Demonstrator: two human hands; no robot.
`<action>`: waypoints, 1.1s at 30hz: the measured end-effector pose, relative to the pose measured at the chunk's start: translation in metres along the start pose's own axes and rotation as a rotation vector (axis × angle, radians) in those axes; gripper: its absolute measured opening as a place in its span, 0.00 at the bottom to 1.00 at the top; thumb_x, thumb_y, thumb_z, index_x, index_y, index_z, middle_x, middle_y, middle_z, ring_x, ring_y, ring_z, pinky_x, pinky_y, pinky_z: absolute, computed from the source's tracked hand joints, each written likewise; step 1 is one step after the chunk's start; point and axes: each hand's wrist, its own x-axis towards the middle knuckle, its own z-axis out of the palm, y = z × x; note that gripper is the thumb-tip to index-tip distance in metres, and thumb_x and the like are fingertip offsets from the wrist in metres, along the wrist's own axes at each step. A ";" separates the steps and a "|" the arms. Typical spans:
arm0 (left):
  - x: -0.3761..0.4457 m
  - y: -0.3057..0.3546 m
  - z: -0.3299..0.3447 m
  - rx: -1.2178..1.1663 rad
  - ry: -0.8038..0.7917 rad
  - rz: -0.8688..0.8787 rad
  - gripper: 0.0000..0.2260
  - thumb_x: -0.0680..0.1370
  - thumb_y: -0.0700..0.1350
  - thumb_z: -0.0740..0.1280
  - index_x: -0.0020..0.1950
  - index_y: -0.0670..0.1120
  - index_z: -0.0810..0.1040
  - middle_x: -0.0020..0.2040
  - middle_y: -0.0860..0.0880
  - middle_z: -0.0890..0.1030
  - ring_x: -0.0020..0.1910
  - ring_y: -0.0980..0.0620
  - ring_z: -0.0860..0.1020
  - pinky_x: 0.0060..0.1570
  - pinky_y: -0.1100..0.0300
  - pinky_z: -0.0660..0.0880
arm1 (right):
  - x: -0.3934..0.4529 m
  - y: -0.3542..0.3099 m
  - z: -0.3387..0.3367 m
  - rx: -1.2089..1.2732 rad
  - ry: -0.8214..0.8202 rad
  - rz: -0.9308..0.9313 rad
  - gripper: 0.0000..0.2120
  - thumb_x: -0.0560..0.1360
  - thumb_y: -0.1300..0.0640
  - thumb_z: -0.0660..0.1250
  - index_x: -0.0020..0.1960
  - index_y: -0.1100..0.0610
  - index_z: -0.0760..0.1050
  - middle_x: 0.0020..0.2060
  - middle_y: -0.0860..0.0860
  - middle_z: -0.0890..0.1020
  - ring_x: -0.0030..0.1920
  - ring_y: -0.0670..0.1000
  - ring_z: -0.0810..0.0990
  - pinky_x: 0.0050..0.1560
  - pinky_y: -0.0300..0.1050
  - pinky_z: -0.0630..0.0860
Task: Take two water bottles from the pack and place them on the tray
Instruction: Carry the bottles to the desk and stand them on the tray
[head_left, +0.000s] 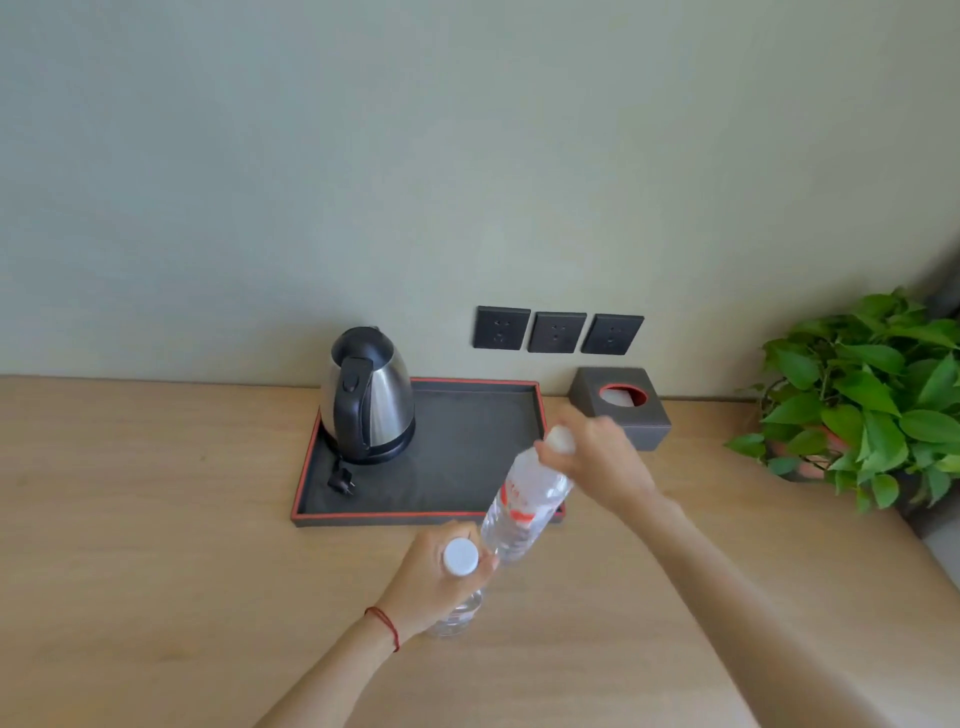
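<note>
The right hand has its grip clamped on a clear, red-labelled plastic water bottle, tilted over the corner of the dark red-rimmed tray. The left hand clasps a second white-capped clear bottle, seemingly above the wooden surface.

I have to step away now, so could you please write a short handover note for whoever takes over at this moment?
Left hand: shut round the neck of the first water bottle, upright, over the wooden table just in front of the tray.
Right hand: shut on the cap end of the second water bottle, tilted over the tray's front right corner.
Tray: holds the kettle and its plug at the left; its right half is bare.
Done: both bottles are out of the pack, which is out of view.
Left: stand both bottles on the tray's bare right half and let go.
</note>
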 end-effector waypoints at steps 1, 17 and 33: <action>0.001 0.000 0.001 -0.001 0.028 0.004 0.13 0.69 0.46 0.69 0.34 0.37 0.73 0.36 0.35 0.79 0.34 0.51 0.74 0.39 0.51 0.73 | 0.020 0.002 -0.004 0.001 -0.023 -0.037 0.15 0.72 0.49 0.68 0.50 0.60 0.72 0.36 0.57 0.76 0.40 0.62 0.77 0.34 0.46 0.65; 0.017 0.004 -0.010 -0.023 0.095 -0.060 0.13 0.68 0.44 0.67 0.33 0.34 0.71 0.34 0.31 0.76 0.32 0.50 0.71 0.36 0.56 0.69 | 0.173 0.000 0.017 -0.120 -0.114 -0.118 0.12 0.78 0.57 0.62 0.59 0.59 0.70 0.54 0.64 0.75 0.53 0.65 0.75 0.53 0.56 0.74; 0.014 0.003 -0.009 -0.037 0.065 -0.033 0.12 0.68 0.47 0.68 0.35 0.38 0.75 0.36 0.37 0.81 0.33 0.51 0.76 0.37 0.61 0.73 | 0.196 -0.005 0.026 -0.270 0.033 -0.030 0.13 0.78 0.65 0.59 0.63 0.61 0.69 0.57 0.65 0.72 0.55 0.65 0.74 0.52 0.57 0.75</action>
